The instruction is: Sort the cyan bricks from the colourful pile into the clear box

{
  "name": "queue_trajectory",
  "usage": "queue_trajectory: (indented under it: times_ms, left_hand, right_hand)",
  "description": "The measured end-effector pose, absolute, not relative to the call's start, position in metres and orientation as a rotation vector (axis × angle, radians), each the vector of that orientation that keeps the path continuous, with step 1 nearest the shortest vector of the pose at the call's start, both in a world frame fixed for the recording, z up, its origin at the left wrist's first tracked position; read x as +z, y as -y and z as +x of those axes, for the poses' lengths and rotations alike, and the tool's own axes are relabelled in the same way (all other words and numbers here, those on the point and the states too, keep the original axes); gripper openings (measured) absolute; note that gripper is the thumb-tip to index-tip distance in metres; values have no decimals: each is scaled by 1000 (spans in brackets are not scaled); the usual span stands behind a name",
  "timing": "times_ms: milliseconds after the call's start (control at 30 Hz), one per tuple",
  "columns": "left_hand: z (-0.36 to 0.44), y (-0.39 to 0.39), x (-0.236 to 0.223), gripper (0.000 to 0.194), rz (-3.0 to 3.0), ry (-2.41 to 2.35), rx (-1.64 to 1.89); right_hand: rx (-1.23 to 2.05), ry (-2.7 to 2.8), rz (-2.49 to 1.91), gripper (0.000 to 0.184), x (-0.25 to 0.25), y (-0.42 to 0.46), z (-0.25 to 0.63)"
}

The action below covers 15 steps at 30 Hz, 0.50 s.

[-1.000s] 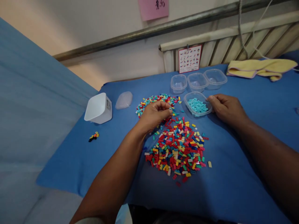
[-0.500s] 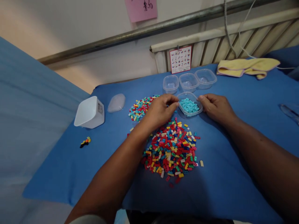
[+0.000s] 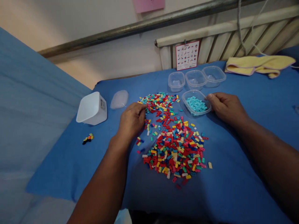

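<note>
A big heap of small coloured bricks (image 3: 175,149) lies on the blue cloth (image 3: 233,174), with a smaller heap (image 3: 158,101) behind it. My left hand (image 3: 132,119) rests at the left edge of the smaller heap, its fingers curled with the tips among the bricks; whether they pinch one is hidden. A clear tub of light-blue bricks (image 3: 196,104) sits to the right. My right hand (image 3: 225,105) grips that tub's right rim with curled fingers.
Three clear tubs (image 3: 195,78) stand in a row behind. A white square container (image 3: 92,108) and a clear lid (image 3: 119,99) lie at the left, with a few stray bricks (image 3: 87,139) nearer. A yellow towel (image 3: 259,66) is at far right, a printed card (image 3: 187,55) against the radiator.
My left hand went from the bricks to the tub's left rim, then drew back left to the edge of the smaller heap. My right hand stayed on the tub.
</note>
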<state>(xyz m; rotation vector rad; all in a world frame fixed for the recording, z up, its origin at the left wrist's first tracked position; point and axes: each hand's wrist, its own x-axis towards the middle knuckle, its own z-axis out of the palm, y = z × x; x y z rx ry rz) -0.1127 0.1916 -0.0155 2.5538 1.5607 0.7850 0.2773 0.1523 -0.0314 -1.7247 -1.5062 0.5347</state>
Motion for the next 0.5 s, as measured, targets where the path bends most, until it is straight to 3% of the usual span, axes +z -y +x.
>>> queue_trajectory:
  times_ms: [167, 333, 400, 500]
  left_hand:
    - [-89, -179, -16, 47, 2655, -1326, 681]
    - [-61, -176, -20, 80, 2697, -1265, 173]
    - [-59, -177, -19, 83, 2670, -1274, 128]
    - [-62, -175, -12, 72, 2711, -1169, 231]
  right_hand:
    - [511, 1499, -1768, 43, -38, -152, 280]
    - [488, 1491, -1790, 42, -42, -153, 282]
    - [500, 1484, -1777, 43, -42, -153, 283]
    - [508, 1486, -1764, 44, -42, -153, 283]
